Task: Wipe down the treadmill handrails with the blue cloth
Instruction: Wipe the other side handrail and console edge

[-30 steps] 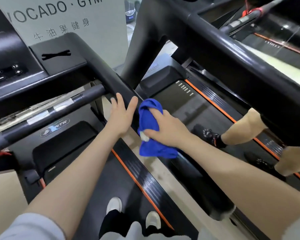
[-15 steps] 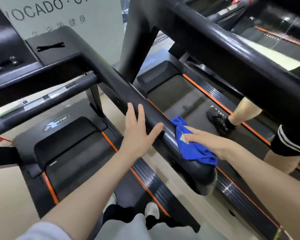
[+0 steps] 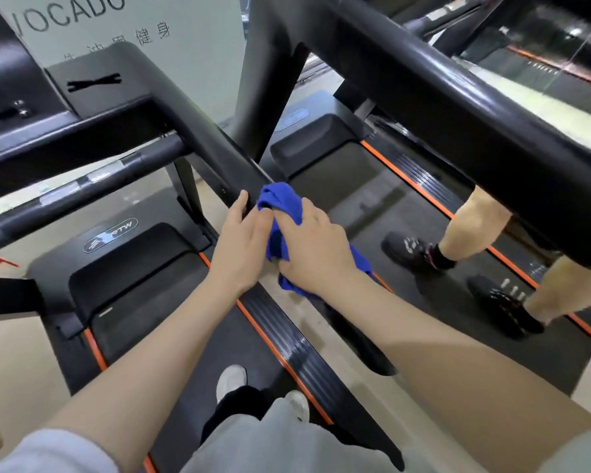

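The handrail (image 3: pixel 198 131) was a smooth, matte black bar with rounded edges, sloping down toward the camera. The blue cloth (image 3: pixel 280 199) was soft, bunched fabric, draped over the handrail's lower section, its loose end hanging below the right hand (image 3: pixel 316 250).

The right hand lay on top of the cloth, fingers curled around the folds and clamped on the fabric against the rail. The left hand (image 3: pixel 243 240) rested on the handrail just beside the cloth, fingers held together and nearly straight, fingertips touching the bar. Both forearms extended forward, converging at the rail.

Below, the treadmill belt (image 3: pixel 157 319) was dark, edged with orange strips. 2 white shoe tips (image 3: pixel 231 378) stood on it. On the neighbouring treadmill, another person's bare legs (image 3: pixel 471 227) in black shoes were visible, partly hidden behind a thick glossy black rail (image 3: pixel 458 107).
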Available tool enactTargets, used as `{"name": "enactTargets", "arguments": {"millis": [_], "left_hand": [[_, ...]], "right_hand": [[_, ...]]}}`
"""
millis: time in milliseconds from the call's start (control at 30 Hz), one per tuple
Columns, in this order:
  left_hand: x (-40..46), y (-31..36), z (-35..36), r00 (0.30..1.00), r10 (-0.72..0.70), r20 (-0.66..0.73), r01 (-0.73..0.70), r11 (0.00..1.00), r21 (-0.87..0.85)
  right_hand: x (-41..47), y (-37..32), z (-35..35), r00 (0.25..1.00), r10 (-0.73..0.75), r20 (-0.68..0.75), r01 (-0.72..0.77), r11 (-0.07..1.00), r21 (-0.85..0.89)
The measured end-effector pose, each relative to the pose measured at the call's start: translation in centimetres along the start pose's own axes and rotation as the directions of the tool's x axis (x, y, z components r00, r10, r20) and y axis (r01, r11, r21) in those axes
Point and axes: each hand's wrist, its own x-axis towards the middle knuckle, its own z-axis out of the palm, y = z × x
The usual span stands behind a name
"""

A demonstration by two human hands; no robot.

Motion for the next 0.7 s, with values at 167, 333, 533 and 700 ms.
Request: {"name": "enactTargets", "arguments": {"millis": [167,333,533,700], "left_hand": [[-0.1,-1.4,1.3,0.988,0.147,0.049,-0.155,0.921,0.358],[1.4,-2.4,1.5,0.978,0.203,0.045,-0.201,0.869,0.452],[0.7,-1.3,0.4,0.983,0.178,0.044,-0.181,0.910,0.374],[-1.6,-1.1,1.9,0.951,0.301,0.072,-0.284,0.755,0.591]], "right_hand": [[-4.0,2.5,0.7,0.986,-0.167,0.003,0.167,0.986,-0.030],[-0.1,2.2,-0.2,0.992,-0.094,0.090,0.080,0.986,0.148],[1.9,3.5,-1.3,0.974,-0.027,0.225,-0.089,0.867,0.490],[-3.2,6.7,-1.5,0.924,-0.001,0.382,-0.330,0.502,0.799]]}}
